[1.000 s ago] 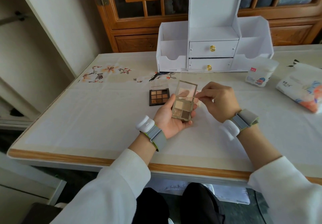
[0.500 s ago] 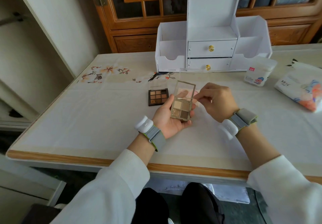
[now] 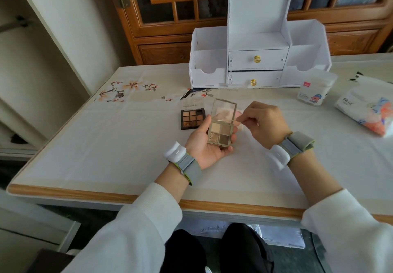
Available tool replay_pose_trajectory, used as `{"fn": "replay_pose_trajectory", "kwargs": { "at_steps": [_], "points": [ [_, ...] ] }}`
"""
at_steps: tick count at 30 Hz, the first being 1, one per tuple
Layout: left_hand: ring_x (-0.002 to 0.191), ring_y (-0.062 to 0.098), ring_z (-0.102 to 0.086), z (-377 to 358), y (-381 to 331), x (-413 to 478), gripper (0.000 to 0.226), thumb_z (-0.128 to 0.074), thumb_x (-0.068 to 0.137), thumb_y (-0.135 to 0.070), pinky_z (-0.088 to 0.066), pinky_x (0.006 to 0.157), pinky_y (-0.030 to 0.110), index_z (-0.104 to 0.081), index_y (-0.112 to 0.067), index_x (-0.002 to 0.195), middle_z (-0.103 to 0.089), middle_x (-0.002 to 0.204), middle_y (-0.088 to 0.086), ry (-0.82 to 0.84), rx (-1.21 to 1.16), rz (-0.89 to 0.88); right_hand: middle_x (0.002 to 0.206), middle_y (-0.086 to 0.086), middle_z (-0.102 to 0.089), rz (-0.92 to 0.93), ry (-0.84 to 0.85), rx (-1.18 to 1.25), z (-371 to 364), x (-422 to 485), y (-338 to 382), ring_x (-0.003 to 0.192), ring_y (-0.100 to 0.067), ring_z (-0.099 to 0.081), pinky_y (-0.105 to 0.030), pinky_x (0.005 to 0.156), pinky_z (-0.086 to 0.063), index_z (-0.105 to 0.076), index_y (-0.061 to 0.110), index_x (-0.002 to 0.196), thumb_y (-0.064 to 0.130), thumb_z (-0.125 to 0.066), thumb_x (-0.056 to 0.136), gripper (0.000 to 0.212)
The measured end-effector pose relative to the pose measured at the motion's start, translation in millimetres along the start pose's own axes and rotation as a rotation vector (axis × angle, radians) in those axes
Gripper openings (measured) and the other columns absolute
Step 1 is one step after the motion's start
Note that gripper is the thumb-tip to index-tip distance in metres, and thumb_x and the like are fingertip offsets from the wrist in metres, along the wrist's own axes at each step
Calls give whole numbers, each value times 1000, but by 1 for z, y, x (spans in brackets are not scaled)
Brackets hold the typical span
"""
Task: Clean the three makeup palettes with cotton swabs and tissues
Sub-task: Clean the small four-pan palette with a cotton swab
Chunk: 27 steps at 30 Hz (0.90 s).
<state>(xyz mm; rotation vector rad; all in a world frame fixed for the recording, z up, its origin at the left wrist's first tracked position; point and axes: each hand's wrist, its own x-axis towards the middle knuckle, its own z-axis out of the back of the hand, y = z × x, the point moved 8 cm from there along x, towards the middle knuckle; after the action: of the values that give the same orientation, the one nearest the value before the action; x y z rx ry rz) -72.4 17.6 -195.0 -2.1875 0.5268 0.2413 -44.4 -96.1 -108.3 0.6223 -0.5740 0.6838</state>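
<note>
The left hand (image 3: 204,145) grasps the open palette (image 3: 221,132) above the table (image 3: 106,145) centre. The right hand (image 3: 263,124) pinches a swab (image 3: 225,120) lying along the pans' far edge. A dark palette (image 3: 192,120) lies just left. The swab box (image 3: 314,92) and tissues (image 3: 368,111) sit toward the right edge.

The left hand (image 3: 205,145) holds an open palette (image 3: 221,131) above the desk (image 3: 106,141) while the right hand (image 3: 262,124) pinches a swab (image 3: 225,120) across it.

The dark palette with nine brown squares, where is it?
In the head view the dark palette lies flat on the table, just left of the left hand holding the four-colour palette, in front of the white organizer.
</note>
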Motion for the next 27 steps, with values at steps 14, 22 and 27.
{"fn": "replay_pose_trajectory", "kwargs": {
  "at_steps": [14,22,27],
  "points": [
    [69,19,-54,-3,-3,-3,63,-23,97,-53,-37,60,29,-78,-26,80,-62,88,10,-18,-27,-30,74,-11,-65,10,14,0,-1,0,-2,58,-27,-62,-20,59,-43,-74,6,73,-9,-68,69,16],
    [67,19,-56,-4,-2,-5,45,-25,97,-53,-38,59,26,-64,-32,104,-64,89,10,-19,-10,-11,70,-15,-62,-30,-174,-58,18,1,-6,52,-28,-58,-21,56,-38,-74,3,80,-3,-64,74,13],
    [68,18,-55,2,-5,-3,48,-26,97,-55,-42,56,24,-55,-32,126,-63,91,10,-31,-28,-28,72,-12,-63,13,-20,-17,2,0,-3,56,-27,-60,-20,60,-40,-75,6,77,-7,-69,71,16]
  ]
}}
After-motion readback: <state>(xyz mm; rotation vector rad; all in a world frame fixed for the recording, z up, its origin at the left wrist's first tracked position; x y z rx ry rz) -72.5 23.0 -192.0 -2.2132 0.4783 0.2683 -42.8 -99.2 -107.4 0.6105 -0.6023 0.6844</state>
